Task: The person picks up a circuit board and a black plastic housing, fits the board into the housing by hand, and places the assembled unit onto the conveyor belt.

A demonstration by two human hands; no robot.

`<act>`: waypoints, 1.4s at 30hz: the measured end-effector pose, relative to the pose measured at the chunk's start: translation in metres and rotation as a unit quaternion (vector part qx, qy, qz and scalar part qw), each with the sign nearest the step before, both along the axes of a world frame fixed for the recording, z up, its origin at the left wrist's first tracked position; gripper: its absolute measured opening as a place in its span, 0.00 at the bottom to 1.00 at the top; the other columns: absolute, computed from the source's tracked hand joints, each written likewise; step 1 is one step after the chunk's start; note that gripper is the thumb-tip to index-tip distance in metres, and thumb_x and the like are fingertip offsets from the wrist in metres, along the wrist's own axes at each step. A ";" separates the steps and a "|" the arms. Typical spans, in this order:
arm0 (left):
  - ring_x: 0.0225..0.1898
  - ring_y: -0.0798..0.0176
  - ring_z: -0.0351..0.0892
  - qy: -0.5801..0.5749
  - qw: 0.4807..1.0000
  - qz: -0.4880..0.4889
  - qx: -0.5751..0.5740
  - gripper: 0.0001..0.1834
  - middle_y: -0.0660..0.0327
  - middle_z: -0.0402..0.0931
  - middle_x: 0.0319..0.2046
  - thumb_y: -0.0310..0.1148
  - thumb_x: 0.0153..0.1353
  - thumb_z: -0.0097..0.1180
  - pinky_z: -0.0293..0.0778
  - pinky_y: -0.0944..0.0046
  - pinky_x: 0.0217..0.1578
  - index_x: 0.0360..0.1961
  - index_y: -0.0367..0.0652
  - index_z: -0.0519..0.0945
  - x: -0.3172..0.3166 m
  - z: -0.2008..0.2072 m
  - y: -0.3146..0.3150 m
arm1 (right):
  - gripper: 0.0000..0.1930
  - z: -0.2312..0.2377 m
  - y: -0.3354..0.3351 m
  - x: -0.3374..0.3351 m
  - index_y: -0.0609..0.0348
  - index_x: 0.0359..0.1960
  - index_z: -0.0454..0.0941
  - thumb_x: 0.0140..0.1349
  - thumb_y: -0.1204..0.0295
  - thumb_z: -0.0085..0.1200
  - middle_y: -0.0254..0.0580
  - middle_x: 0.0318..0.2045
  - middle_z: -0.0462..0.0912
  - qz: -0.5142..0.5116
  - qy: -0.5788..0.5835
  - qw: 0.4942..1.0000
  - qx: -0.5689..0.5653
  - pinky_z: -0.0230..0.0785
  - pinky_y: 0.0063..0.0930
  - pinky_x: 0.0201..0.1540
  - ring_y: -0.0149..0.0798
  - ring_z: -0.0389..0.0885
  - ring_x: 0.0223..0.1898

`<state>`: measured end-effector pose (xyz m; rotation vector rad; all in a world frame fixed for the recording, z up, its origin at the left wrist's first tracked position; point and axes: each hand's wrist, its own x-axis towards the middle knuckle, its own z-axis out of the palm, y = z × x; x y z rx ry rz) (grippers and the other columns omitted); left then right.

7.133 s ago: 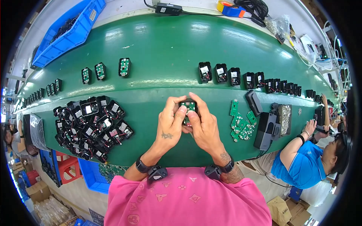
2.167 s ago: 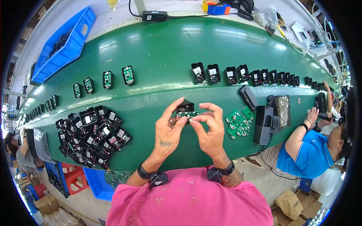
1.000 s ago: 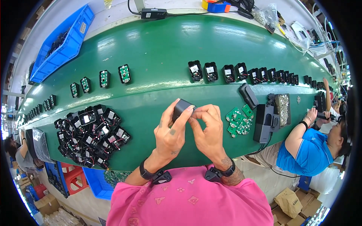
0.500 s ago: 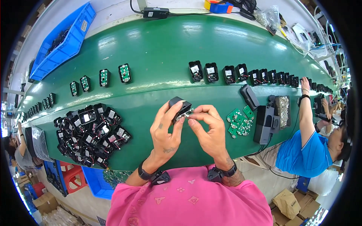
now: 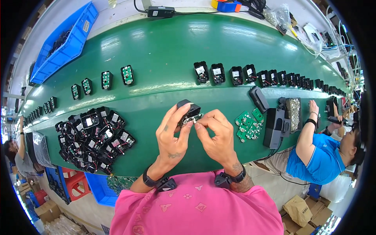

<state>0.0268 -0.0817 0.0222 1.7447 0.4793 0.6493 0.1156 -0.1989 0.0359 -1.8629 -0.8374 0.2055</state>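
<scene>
Head view: small black case (image 5: 195, 109) up over desk (image 5: 164, 47), by person's edge, about middle. Left hand (image 5: 171, 138) holds case snug, thumb and fingers. Green board (image 5: 195, 118) at case's open side, long way slanting toward far right corner. Right hand (image 5: 216, 138) nearer board's right end, fingertips close together; can't tell from here if they pinch.

Forearms (image 5: 242, 189) angle inward; the left hand (image 5: 171, 138) grips between thumb and curled fingers, the right hand (image 5: 216, 134) bends in beside it, thumb and index tips close together
</scene>
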 end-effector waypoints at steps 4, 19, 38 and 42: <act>0.40 0.70 0.79 -0.019 0.998 -0.023 0.052 0.25 0.50 0.75 0.57 0.16 0.60 0.60 0.81 0.72 0.37 0.59 0.37 0.76 -0.002 -0.004 0.001 | 0.02 0.003 0.000 0.002 0.65 0.29 0.80 0.56 0.82 0.60 0.42 0.28 0.79 0.007 0.006 1.000 0.004 0.71 0.27 0.30 0.36 0.79 0.27; 0.48 0.58 0.84 0.005 0.995 -0.036 0.090 0.23 0.48 0.75 0.56 0.15 0.59 0.59 0.84 0.66 0.43 0.57 0.37 0.77 -0.001 0.007 0.004 | 0.06 0.002 0.001 0.001 0.62 0.28 0.78 0.50 0.84 0.62 0.40 0.21 0.73 0.017 -0.202 0.979 -0.018 0.64 0.35 0.23 0.43 0.72 0.21; 0.49 0.59 0.83 0.049 0.997 -0.058 0.032 0.23 0.49 0.77 0.54 0.14 0.59 0.56 0.82 0.67 0.44 0.57 0.36 0.77 -0.004 0.004 0.003 | 0.05 -0.008 -0.003 0.005 0.65 0.32 0.78 0.54 0.83 0.60 0.44 0.23 0.75 0.069 -0.145 0.987 -0.031 0.67 0.39 0.28 0.48 0.75 0.25; 0.46 0.55 0.84 0.058 0.995 -0.048 0.063 0.23 0.48 0.78 0.51 0.15 0.59 0.56 0.81 0.64 0.42 0.57 0.39 0.78 -0.002 -0.001 0.000 | 0.05 -0.012 -0.003 0.000 0.64 0.31 0.77 0.54 0.83 0.58 0.44 0.24 0.72 0.063 -0.138 0.987 -0.049 0.68 0.40 0.30 0.48 0.75 0.27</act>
